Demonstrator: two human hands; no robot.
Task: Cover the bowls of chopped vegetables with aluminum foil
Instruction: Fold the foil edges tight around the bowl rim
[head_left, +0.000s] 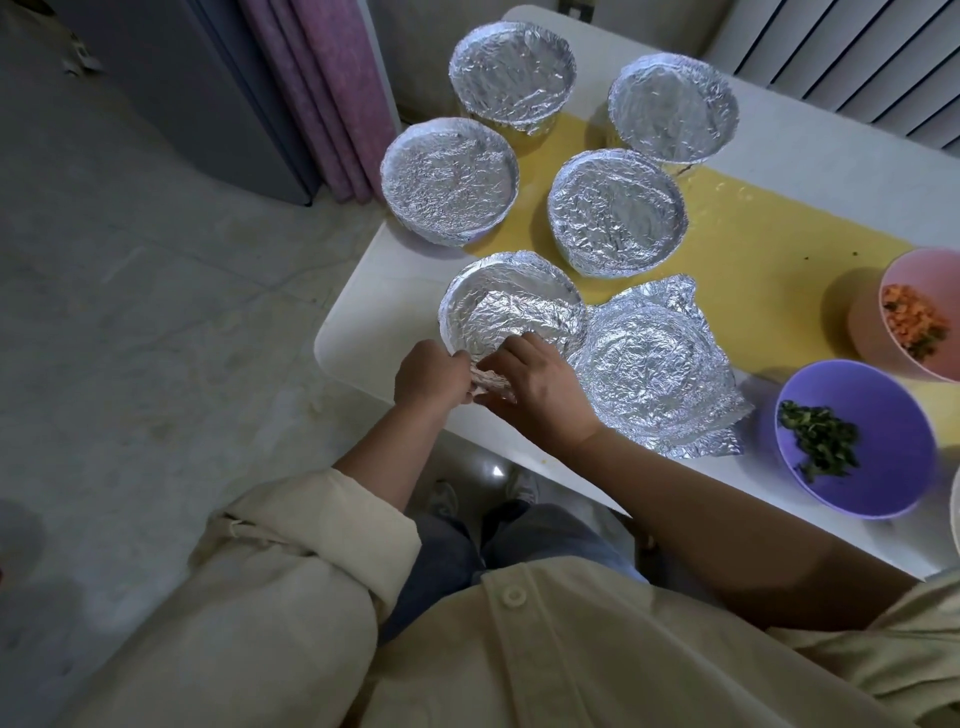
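Both forearms reach forward over the near-left corner of the white worktop, with cream sleeves rolled up toward the elbows. The left hand and the right hand meet at the near rim of the front-left bowl. The left fingers are curled and pinch a bunched flap of the foil sheet at that rim. The right hand lies back upward, its fingers bent down onto the same foil and gripping it from the other side. The sheet covers this bowl, creased and sunken in the middle.

Six bowls carry foil. Four are wrapped tight round the rim:
- a back-left bowl
- a back-right bowl
- a middle-left bowl
- a middle-right bowl

The fifth is the one in the hands. The sixth, a loosely covered bowl, sits just beside it on the right, with its foil corners sticking out flat.

Two bowls stand uncovered at the right. A pink bowl holds chopped orange and green pieces, and a purple bowl holds chopped greens.

A yellow mat lies under several of the bowls.
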